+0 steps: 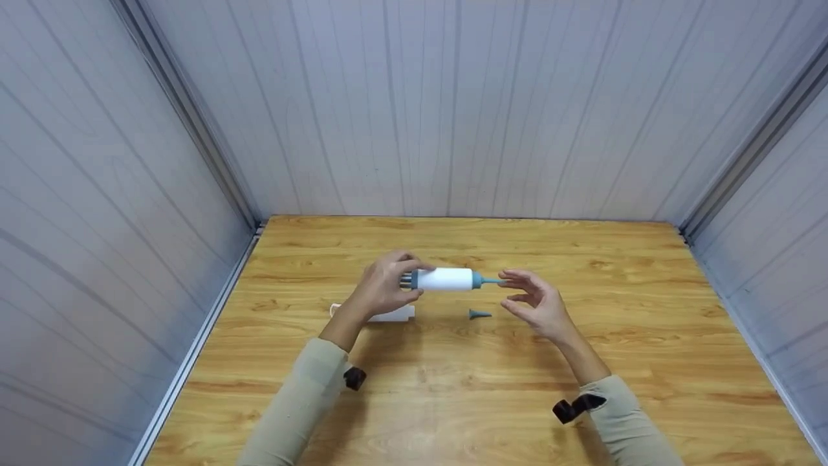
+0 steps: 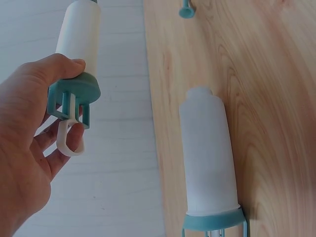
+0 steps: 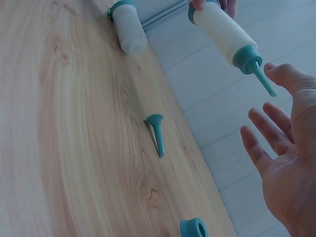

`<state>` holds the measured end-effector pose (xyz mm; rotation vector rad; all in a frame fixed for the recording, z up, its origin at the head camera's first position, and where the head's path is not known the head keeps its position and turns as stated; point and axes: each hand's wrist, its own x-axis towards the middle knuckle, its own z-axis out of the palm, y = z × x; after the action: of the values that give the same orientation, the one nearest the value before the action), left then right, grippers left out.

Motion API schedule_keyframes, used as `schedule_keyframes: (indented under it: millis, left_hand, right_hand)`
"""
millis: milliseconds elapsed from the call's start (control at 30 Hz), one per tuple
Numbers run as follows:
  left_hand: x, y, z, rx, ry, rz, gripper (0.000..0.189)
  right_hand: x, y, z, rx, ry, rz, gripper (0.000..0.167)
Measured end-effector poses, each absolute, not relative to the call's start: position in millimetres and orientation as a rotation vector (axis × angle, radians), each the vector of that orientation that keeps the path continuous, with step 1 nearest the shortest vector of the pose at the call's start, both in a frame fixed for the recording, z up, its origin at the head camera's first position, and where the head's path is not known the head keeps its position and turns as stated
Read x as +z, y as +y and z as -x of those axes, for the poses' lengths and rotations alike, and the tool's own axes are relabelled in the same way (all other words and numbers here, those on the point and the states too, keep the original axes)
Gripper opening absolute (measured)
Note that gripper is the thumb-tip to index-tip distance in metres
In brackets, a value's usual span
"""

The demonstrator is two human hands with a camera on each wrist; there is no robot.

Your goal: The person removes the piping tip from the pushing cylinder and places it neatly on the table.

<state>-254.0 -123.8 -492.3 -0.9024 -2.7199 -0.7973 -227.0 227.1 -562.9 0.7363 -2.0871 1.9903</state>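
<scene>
My left hand grips a white icing syringe near its teal rear collar, holding it level above the table. A white ring handle sticks out of the back of it, beside my curled fingers. A thin teal nozzle points from its front end toward my right hand. That hand hovers around the nozzle's tip with fingers spread apart; the right wrist view shows a gap between thumb and nozzle. Below the syringe, a loose teal nozzle lies on the table.
A second white syringe barrel with a teal collar lies on the wooden table, partly behind my left hand in the head view. A teal ring cap rests near the table's edge. Pale panel walls enclose the back and sides.
</scene>
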Motion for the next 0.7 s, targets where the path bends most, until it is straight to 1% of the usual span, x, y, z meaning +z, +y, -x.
schedule_keyframes:
  millis: [267,700]
  left_hand:
    - [-490.7,-118.3,250.2,-0.815,-2.713,0.930,0.040]
    - [-488.0,-110.3,245.7,-0.758,-2.698,0.970,0.039]
  right_hand:
    - [-559.8,220.4,224.5,1.982,-2.079,-0.743,0.052]
    - [-556.8,210.0,219.7,2.003,-2.133,-0.638,0.047]
